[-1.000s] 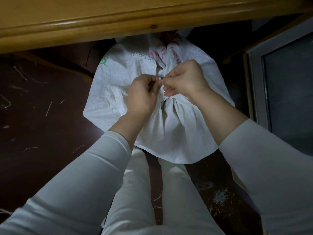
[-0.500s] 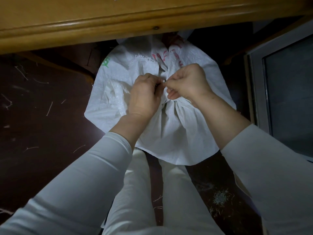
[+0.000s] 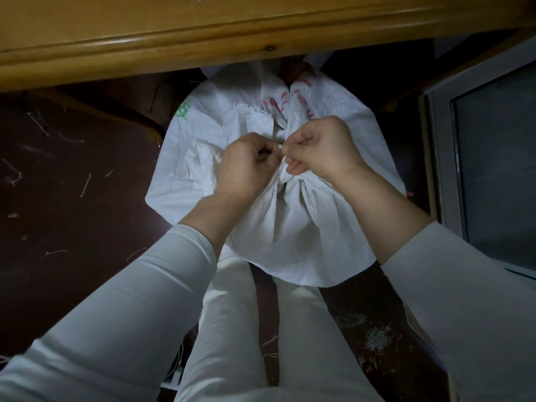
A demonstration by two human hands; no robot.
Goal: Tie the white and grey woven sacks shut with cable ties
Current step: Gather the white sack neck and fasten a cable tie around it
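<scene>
A full white woven sack [image 3: 304, 227] with red and green print stands on the dark floor in front of my legs, its mouth gathered into a bunched neck. Both hands work at that neck. My left hand [image 3: 246, 166] is curled with finger and thumb pinched on a thin white cable tie [image 3: 279, 147]. My right hand [image 3: 322, 149] is fisted just to the right and pinches the same tie, knuckles almost touching the left hand. Most of the tie is hidden by the fingers and the folds.
A wooden table edge [image 3: 203, 39] overhangs the far side of the sack. A grey-framed glass panel [image 3: 493, 169] stands close on the right. Cut tie ends and fibres litter the dark floor [image 3: 72, 184] on both sides.
Both hands stay pinched together at the sack's neck. They have slid slightly down and to the right in the view, with the neck bunched a little tighter.
</scene>
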